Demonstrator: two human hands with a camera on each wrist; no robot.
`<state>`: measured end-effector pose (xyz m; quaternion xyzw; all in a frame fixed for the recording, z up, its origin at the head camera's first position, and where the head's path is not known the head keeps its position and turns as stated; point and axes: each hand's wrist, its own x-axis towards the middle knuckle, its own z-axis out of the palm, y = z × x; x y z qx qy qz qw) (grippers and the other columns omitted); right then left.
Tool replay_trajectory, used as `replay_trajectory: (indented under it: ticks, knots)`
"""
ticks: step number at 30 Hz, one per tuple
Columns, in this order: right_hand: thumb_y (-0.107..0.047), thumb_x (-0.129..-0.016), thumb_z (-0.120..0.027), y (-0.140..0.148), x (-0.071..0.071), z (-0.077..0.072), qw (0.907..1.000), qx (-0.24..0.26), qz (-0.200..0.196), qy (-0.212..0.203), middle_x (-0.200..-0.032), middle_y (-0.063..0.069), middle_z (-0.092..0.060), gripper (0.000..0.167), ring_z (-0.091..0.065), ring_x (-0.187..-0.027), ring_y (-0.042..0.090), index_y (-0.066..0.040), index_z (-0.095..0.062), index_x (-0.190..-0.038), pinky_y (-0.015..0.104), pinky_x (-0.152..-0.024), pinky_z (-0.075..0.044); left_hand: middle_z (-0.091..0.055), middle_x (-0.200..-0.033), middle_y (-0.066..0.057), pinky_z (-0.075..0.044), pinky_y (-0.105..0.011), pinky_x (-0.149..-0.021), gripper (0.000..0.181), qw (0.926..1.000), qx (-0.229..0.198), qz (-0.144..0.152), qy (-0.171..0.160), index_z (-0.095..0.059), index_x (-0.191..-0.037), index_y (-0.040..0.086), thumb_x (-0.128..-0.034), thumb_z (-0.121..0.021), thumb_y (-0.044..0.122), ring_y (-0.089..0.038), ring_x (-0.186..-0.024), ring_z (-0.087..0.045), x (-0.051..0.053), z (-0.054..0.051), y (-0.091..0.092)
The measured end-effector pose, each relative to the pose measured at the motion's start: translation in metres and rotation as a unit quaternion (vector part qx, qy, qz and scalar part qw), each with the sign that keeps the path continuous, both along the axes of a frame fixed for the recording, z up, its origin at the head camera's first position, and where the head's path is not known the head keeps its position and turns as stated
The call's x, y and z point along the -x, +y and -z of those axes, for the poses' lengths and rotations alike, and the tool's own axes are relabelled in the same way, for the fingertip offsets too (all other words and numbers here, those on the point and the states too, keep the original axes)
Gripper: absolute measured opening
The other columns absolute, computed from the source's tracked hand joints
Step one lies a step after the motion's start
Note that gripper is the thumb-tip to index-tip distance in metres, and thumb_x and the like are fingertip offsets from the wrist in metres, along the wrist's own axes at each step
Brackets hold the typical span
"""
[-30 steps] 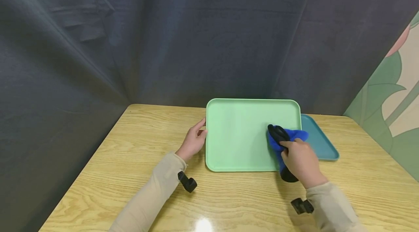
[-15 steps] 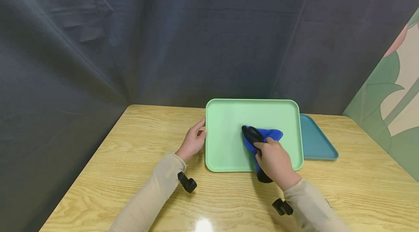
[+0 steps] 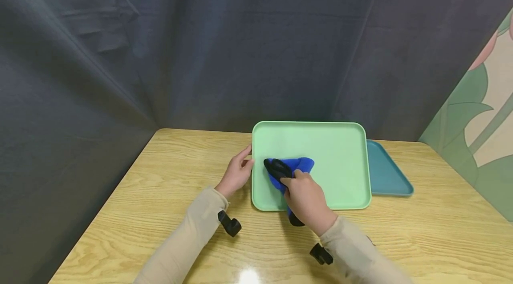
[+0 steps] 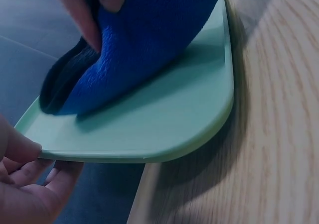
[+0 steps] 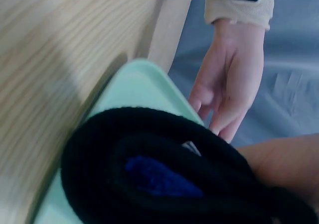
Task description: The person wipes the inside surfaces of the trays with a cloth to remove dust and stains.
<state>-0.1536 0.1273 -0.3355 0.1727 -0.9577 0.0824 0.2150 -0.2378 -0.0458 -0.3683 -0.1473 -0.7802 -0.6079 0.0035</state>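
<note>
A light green tray [image 3: 336, 159] lies on the wooden table. At its left edge my left hand [image 3: 235, 175] pinches the rim, thumb on top and fingers beneath, as the left wrist view shows. My right hand [image 3: 308, 199] grips a bunched blue cloth [image 3: 300, 164] with black edging over the left part of the tray. One black-edged end hangs past the tray's near rim. Close up in the left wrist view, the cloth [image 4: 149, 40] slants down to the tray surface [image 4: 164, 129]. The right wrist view is largely filled by the cloth's black edging [image 5: 94, 159].
A darker blue tray [image 3: 386, 172] sits at the right, its left part hidden behind the green one. Dark curtain fabric [image 3: 256, 52] hangs along the table's back and left. A patterned wall [image 3: 481, 141] stands at the right.
My right hand has slid the blue cloth leftward across the green tray, from its right edge to near its left side. The left hand has stayed at the left rim.
</note>
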Motion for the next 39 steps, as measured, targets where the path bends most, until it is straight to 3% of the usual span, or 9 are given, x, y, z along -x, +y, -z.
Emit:
replay_trajectory:
  ticks: [8, 13, 20, 28, 39]
  knots:
    - [-0.004, -0.071, -0.075, -0.021, -0.005, 0.003, 0.9994, -0.029, -0.020, 0.000, -0.071, 0.009, -0.055, 0.022, -0.048, -0.059, 0.019, -0.009, -0.076, -0.092, 0.028, -0.045, -0.046, -0.049, -0.135, -0.018, -0.044, -0.023, -0.071, 0.050, 0.9999, -0.008, 0.004, 0.011, -0.033, -0.145, 0.008, -0.0965, -0.043, 0.000, -0.032, -0.107, -0.059, 0.000, -0.001, 0.000]
    - [-0.005, -0.070, -0.076, -0.026, -0.006, 0.007, 0.9987, -0.040, -0.030, 0.004, -0.072, 0.009, -0.056, 0.022, -0.047, -0.059, 0.019, -0.010, -0.076, -0.091, 0.027, -0.043, -0.045, -0.049, -0.135, -0.017, -0.042, -0.023, -0.069, 0.050, 1.0000, -0.006, 0.000, 0.006, -0.033, -0.145, 0.009, -0.0966, -0.043, 0.001, -0.032, -0.107, -0.059, -0.001, -0.002, 0.000]
    - [-0.002, -0.067, -0.075, -0.019, -0.007, 0.007, 0.9995, -0.026, -0.008, 0.015, -0.071, 0.009, -0.054, 0.024, -0.047, -0.058, 0.019, -0.009, -0.076, -0.090, 0.027, -0.044, -0.044, -0.048, -0.137, -0.019, -0.047, -0.026, -0.077, 0.050, 0.9999, -0.002, 0.003, 0.016, -0.034, -0.145, 0.006, -0.0962, -0.042, 0.000, -0.034, -0.107, -0.059, -0.003, -0.003, -0.001]
    - [0.001, -0.072, -0.070, 0.004, -0.004, 0.004, 0.9995, -0.002, 0.025, -0.017, -0.073, 0.011, -0.056, 0.025, -0.050, -0.060, 0.021, -0.008, -0.076, -0.095, 0.029, -0.045, -0.045, -0.046, -0.139, -0.018, -0.051, -0.039, -0.091, 0.050, 0.9999, 0.005, 0.007, 0.012, -0.031, -0.146, 0.007, -0.0973, -0.040, 0.001, -0.034, -0.110, -0.058, -0.002, -0.002, -0.001]
    - [0.001, -0.075, -0.064, 0.048, -0.002, 0.000, 0.9971, 0.016, 0.064, -0.039, -0.074, 0.013, -0.056, 0.024, -0.052, -0.060, 0.025, -0.004, -0.075, -0.095, 0.030, -0.045, -0.042, -0.046, -0.138, -0.016, -0.050, -0.039, -0.092, 0.050, 0.9999, 0.009, 0.001, 0.004, -0.031, -0.146, 0.009, -0.0979, -0.040, 0.003, -0.032, -0.111, -0.058, -0.002, -0.003, 0.000]
